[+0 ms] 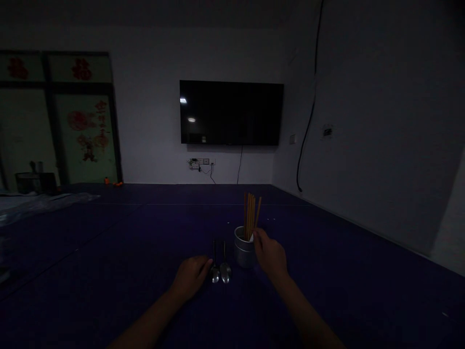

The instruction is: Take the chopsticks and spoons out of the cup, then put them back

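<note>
Two spoons (225, 274) lie side by side on the purple tabletop (109, 252), bowls toward the person. The left hand (191, 278) rests palm down just beside them, grip loose, clamped on nothing. One metal cup (241, 253) stands just right of them, holding chopsticks (250, 215) — too bunched to count. The right hand (271, 256) touches the cup's right side — whether its grip is closed, I cannot tell

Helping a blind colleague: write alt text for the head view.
A person's right hand is at the rim of a cup of chopsticks on a dark table; the left hand rests beside two spoons. A dark TV hangs on the far wall.
</note>
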A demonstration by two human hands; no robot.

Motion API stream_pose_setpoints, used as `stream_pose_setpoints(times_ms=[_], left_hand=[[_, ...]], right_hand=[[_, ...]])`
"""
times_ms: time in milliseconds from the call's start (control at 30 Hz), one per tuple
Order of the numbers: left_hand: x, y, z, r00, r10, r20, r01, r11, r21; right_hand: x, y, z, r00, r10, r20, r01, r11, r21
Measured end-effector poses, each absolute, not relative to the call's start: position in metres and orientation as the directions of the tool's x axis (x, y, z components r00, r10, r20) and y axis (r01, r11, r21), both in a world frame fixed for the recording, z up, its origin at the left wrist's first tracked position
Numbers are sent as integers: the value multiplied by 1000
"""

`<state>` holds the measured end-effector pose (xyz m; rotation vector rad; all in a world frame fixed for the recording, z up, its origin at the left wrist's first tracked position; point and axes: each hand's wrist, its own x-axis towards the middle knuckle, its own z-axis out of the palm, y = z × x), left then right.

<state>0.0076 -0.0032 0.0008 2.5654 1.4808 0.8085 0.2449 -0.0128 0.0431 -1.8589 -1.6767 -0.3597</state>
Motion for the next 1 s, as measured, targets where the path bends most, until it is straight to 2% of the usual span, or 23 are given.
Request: stream_pose_setpoints(times_ms=[167, 267, 367, 500, 600, 767, 1000], left_hand=[[7, -2, 1, 418, 812, 408, 771, -554, 313], [7, -2, -1, 417, 811, 410, 772, -555, 312], [7, -1, -2, 413, 814, 409, 772, -551, 317], [7, -1, -3, 440, 799, 409, 754, -576, 316], [7, 1, -3, 473, 772, 424, 724, -615, 313], [9, 2, -5, 537, 715, 447, 657, -688, 310], [9, -1, -4, 603, 671, 431, 606, -737, 298]], right_hand=[[231, -21, 40, 66, 708, 703, 966, 131, -222], [215, -29, 38, -60, 688, 723, 955, 251, -159], [197, -37, 38, -245, 713, 657, 921, 383, -72], [181, -42, 36, -376, 809, 451, 904, 427, -12], [176, -42, 32, -388, 845, 368, 904, 427, -29], [176, -40, 26, -353, 884, 306, 923, 382, -39], [177, -40, 26, -307, 908, 286, 940, 336, -55]])
